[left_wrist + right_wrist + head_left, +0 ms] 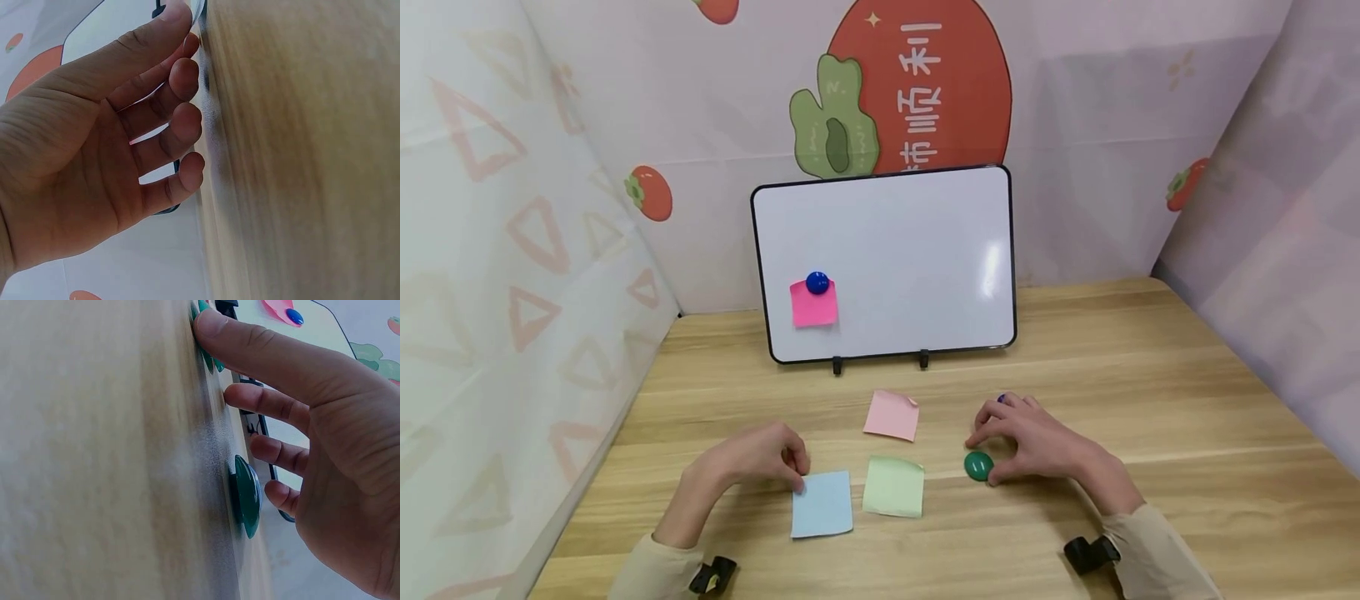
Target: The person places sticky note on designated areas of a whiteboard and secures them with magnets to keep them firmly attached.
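Beige sleeves, nearest the camera, lead to two bare hands above a wood-grain worktop. Between thumb and curled fingers, the left hand pinches the top-left corner of a blue sticky note, whose lower part spreads toward the viewer. Across from it, the right hand has thumb and forefinger curled about a green magnet at the worktop; how firm that hold is, I cannot tell. Below its other fingers, the right wrist view shows a second green magnet.

Between the hands lies a pale green note, with a pale pink note beyond it. Farther back, a whiteboard stands on black feet. At its lower left hangs a bright pink note, with a blue magnet on its top edge. Pinning-up seems at an early stage: one note is on the board, three are not. Behind rises a fruit-printed backdrop.
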`<state>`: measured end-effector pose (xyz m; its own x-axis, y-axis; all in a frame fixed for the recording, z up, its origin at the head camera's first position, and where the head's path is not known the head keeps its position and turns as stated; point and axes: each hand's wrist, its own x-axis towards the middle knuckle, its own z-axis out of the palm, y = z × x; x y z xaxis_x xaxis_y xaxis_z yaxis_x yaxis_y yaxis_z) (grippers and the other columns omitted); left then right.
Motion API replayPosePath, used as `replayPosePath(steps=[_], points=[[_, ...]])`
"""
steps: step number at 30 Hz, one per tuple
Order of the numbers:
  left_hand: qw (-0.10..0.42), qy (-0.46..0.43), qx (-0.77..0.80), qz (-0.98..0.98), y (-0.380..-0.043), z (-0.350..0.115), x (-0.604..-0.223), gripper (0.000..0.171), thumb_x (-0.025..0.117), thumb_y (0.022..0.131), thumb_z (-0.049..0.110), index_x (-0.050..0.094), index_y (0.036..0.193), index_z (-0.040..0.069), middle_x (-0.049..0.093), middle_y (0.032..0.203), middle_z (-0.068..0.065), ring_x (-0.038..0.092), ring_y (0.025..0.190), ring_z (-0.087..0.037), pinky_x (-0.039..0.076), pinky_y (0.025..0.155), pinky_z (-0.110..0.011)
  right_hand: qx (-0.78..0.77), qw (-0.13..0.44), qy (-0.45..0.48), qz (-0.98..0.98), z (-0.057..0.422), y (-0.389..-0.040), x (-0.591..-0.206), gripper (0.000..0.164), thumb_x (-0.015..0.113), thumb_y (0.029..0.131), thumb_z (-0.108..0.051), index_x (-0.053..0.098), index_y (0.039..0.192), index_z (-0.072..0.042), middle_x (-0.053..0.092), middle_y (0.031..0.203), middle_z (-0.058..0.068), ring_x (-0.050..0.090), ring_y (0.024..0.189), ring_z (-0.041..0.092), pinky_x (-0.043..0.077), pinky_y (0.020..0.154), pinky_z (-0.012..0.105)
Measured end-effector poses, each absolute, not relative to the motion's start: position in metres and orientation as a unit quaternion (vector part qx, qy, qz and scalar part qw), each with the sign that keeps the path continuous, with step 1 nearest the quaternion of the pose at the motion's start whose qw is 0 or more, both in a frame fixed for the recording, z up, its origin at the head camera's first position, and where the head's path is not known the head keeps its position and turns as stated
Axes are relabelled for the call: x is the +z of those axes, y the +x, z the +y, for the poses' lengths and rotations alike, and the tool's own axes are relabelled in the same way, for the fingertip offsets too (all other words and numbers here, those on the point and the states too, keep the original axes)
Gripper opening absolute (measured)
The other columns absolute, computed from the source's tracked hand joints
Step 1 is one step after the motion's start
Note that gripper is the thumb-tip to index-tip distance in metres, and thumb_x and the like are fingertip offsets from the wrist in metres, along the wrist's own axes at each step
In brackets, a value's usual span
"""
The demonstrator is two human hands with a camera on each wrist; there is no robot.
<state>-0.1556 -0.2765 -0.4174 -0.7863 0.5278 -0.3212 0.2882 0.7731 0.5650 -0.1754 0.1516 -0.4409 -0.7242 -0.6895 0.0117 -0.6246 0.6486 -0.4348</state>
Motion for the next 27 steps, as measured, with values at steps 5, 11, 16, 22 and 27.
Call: replayPosePath(steps=[5,11,16,22,27], points=[[0.243,0.223,0.244,0.912,-0.156,-0.273,-0.411,0.017,0.084,0.078,0.021,0.068,0.072,0.023,0.063,0.072,0.014,0.053,0.067,-0.004,0.044,0.063,-0.023,-0.213,0.072,-0.366,0.903,0.154,-0.176,-0.437,0.036,0.084,0.074,-0.047,0.073,0.108,-0.039,0.056,0.112,-0.019,0.04,0.103,0.008,0.032,0.085,0.033],[0.246,0.221,0.231,0.915,-0.15,-0.269,-0.41,0.02,0.081,0.079,0.019,0.065,0.068,0.023,0.059,0.067,0.014,0.05,0.063,-0.004,0.04,0.058,-0.023,-0.216,0.06,-0.377,0.899,0.154,-0.175,-0.442,0.033,0.084,0.075,-0.045,0.074,0.106,-0.04,0.055,0.11,-0.021,0.04,0.102,0.007,0.035,0.086,0.034],[0.255,0.219,0.248,0.908,-0.146,-0.273,-0.411,0.019,0.079,0.08,0.015,0.065,0.068,0.02,0.057,0.067,0.014,0.049,0.062,-0.004,0.04,0.057,-0.021,-0.219,0.07,-0.376,0.898,0.148,-0.173,-0.44,0.031,0.083,0.076,-0.043,0.075,0.105,-0.038,0.057,0.109,-0.019,0.04,0.101,0.006,0.037,0.086,0.033],[0.251,0.224,0.261,0.905,-0.15,-0.277,-0.408,0.014,0.077,0.082,0.012,0.068,0.073,0.017,0.06,0.07,0.011,0.051,0.064,-0.003,0.044,0.058,-0.021,-0.231,0.073,-0.372,0.896,0.144,-0.174,-0.437,0.028,0.082,0.078,-0.042,0.074,0.105,-0.035,0.059,0.108,-0.019,0.04,0.102,0.006,0.038,0.085,0.032],[0.243,0.229,0.255,0.907,-0.152,-0.277,-0.409,0.009,0.075,0.086,0.011,0.074,0.081,0.019,0.066,0.079,0.012,0.057,0.072,-0.005,0.049,0.065,-0.022,-0.239,0.058,-0.375,0.894,0.147,-0.171,-0.439,0.028,0.083,0.078,-0.04,0.075,0.104,-0.032,0.06,0.105,-0.018,0.041,0.101,0.006,0.04,0.085,0.032]])
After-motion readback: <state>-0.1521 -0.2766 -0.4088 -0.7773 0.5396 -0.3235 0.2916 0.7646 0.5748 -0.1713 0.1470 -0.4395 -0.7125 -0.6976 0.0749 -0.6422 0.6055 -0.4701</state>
